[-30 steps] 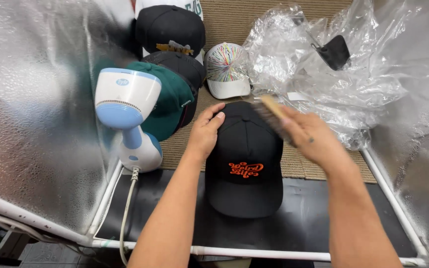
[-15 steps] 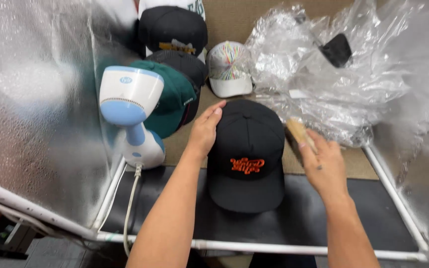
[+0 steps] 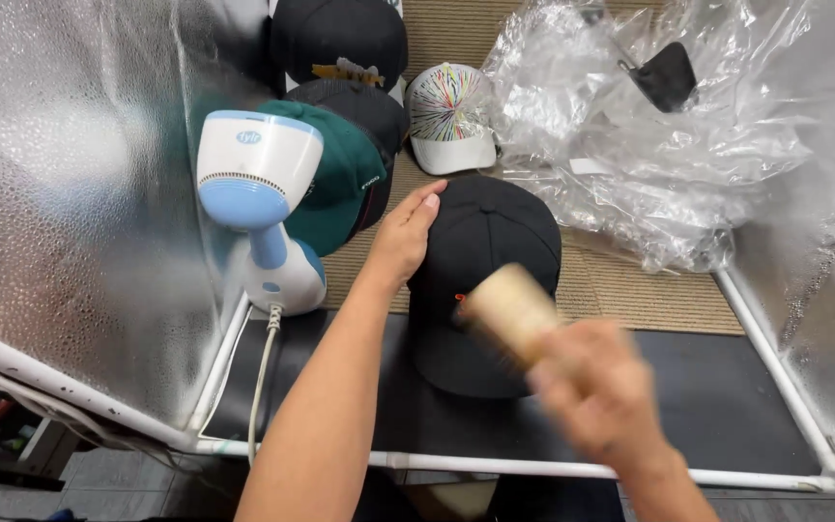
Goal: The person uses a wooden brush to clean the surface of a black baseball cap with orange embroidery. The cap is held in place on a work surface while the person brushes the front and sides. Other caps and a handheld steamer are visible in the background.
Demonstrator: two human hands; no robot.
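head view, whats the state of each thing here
black cap: lying flat, crown up, left hand pressing its side
brush: held in right hand, blurred, over the cap's brim
steamer: upright, untouched, cord attached
green cap: resting behind the steamer
white cap: lying flat
plastic bags: crumpled, heaped

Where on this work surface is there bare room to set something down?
The dark mat is bare right of the black cap, up to the white pipe frame. The woven mat shows a free strip below the crumpled plastic. The far left is crowded: steamer, green cap, stacked caps.
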